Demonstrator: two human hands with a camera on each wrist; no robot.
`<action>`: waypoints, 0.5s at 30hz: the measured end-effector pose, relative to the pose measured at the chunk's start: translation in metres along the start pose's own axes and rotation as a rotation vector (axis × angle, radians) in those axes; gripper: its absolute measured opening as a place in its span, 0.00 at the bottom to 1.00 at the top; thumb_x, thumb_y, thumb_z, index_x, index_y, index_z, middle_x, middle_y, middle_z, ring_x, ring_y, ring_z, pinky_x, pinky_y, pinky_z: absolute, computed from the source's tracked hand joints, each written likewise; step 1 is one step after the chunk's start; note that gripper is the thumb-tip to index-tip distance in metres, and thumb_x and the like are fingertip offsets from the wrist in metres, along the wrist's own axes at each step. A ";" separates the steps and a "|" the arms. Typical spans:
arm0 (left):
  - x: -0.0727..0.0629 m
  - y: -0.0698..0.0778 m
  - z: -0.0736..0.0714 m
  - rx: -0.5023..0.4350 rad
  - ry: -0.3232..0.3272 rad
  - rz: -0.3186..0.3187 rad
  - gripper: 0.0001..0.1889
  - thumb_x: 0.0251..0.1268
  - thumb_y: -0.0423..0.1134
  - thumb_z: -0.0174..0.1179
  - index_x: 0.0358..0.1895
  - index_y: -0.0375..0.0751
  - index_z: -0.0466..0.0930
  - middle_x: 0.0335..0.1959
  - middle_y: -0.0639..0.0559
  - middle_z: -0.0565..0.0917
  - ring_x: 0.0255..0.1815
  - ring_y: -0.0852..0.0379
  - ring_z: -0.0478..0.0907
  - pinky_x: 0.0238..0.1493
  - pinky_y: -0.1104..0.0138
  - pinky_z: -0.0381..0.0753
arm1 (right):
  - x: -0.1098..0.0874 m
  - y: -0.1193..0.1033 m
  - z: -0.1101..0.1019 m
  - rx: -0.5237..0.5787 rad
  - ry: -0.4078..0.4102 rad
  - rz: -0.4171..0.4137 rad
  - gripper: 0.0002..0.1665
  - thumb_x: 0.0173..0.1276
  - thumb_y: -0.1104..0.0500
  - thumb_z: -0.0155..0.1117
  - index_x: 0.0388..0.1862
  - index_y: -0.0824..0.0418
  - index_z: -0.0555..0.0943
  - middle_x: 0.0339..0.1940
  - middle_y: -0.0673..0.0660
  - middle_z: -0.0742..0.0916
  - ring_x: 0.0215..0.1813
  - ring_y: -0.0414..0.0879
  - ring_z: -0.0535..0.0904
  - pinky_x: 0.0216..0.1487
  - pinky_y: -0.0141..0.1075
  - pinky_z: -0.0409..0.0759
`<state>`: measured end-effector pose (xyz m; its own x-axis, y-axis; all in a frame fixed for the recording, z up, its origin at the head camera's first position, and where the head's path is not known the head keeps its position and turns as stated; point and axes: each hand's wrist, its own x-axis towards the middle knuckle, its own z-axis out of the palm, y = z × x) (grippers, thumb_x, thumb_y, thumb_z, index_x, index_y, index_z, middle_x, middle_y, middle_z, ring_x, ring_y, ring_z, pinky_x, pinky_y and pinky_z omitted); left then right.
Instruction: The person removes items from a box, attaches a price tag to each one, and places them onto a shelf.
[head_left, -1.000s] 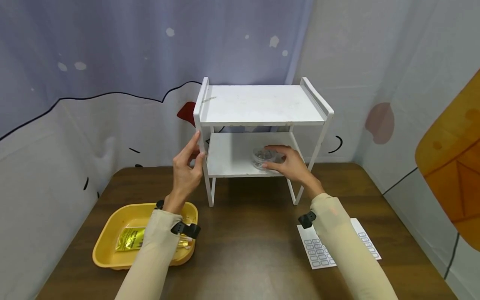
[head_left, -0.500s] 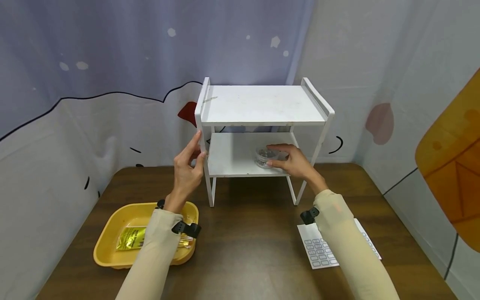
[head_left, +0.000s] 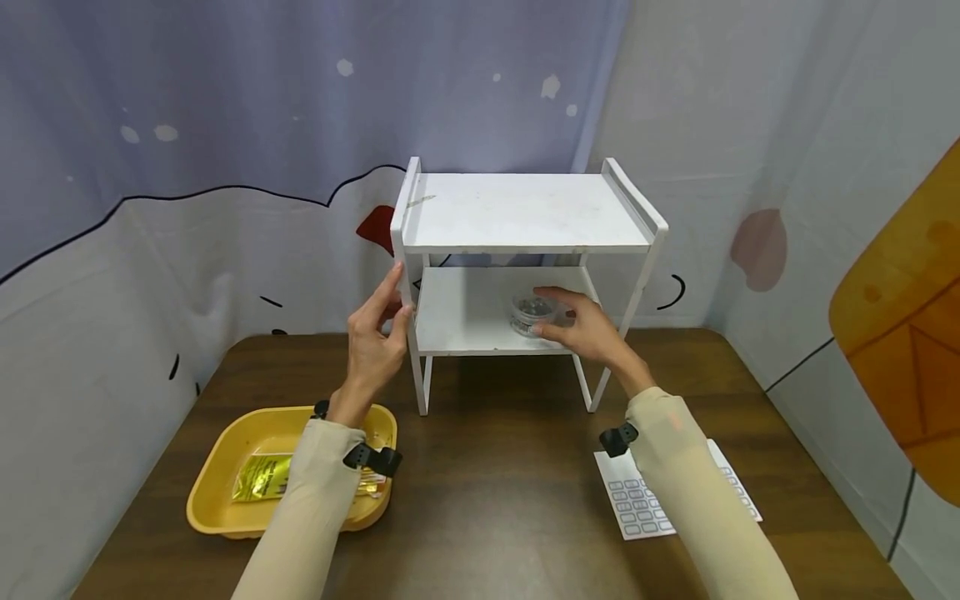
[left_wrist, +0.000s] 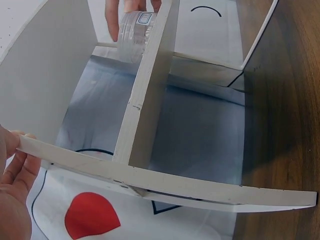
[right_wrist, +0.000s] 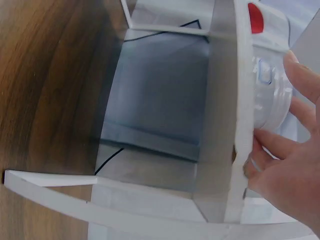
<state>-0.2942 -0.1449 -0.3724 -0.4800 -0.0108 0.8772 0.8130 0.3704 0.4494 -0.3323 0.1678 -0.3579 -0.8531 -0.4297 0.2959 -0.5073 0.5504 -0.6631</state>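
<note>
A small clear plastic jar [head_left: 531, 315] with a label and small contents, too small to make out, stands on the lower shelf of a white two-tier rack [head_left: 480, 208], right of the middle. My right hand [head_left: 581, 329] holds the jar from its right side, thumb in front and index finger behind. In the right wrist view, fingers of that hand [right_wrist: 292, 165] lie against the jar's wall [right_wrist: 270, 100]. My left hand [head_left: 373, 337] grips the rack's left front post. The left wrist view shows thumb and fingers [left_wrist: 22, 172] on either side of that post.
A yellow tray [head_left: 206, 483] with gold-wrapped packets [head_left: 261, 477] stands on the wooden table at left, partly under my left forearm. A white sheet of printed labels [head_left: 633, 504] lies at right, partly covered by my right sleeve. Curtains hang behind the rack.
The jar has slid a little to the right along the lower shelf with my right hand, mostly in the first half second. My left hand stays on the post.
</note>
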 end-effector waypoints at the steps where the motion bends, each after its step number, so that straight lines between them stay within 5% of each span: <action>1: 0.000 0.000 0.000 0.001 -0.002 0.001 0.27 0.65 0.20 0.58 0.68 0.29 0.70 0.34 0.34 0.82 0.31 0.47 0.76 0.47 0.82 0.77 | -0.002 -0.002 0.000 -0.001 0.003 -0.006 0.37 0.66 0.57 0.71 0.72 0.65 0.71 0.74 0.65 0.73 0.75 0.61 0.66 0.69 0.61 0.68; 9: 0.002 0.000 -0.001 0.017 -0.028 -0.006 0.27 0.65 0.20 0.58 0.68 0.28 0.70 0.46 0.33 0.84 0.34 0.46 0.78 0.51 0.81 0.77 | -0.025 -0.024 0.001 -0.116 0.115 0.010 0.42 0.63 0.54 0.73 0.74 0.59 0.69 0.80 0.68 0.60 0.81 0.65 0.53 0.74 0.66 0.57; 15: 0.002 0.002 -0.009 0.043 -0.048 -0.016 0.29 0.63 0.18 0.59 0.68 0.31 0.71 0.46 0.34 0.85 0.35 0.45 0.81 0.50 0.78 0.80 | -0.041 -0.039 0.009 -0.093 0.171 -0.080 0.40 0.62 0.57 0.74 0.72 0.62 0.71 0.76 0.68 0.68 0.77 0.64 0.60 0.71 0.64 0.63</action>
<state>-0.2907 -0.1525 -0.3680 -0.5092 0.0274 0.8602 0.7906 0.4098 0.4550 -0.2767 0.1580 -0.3504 -0.8137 -0.3518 0.4627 -0.5768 0.5866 -0.5685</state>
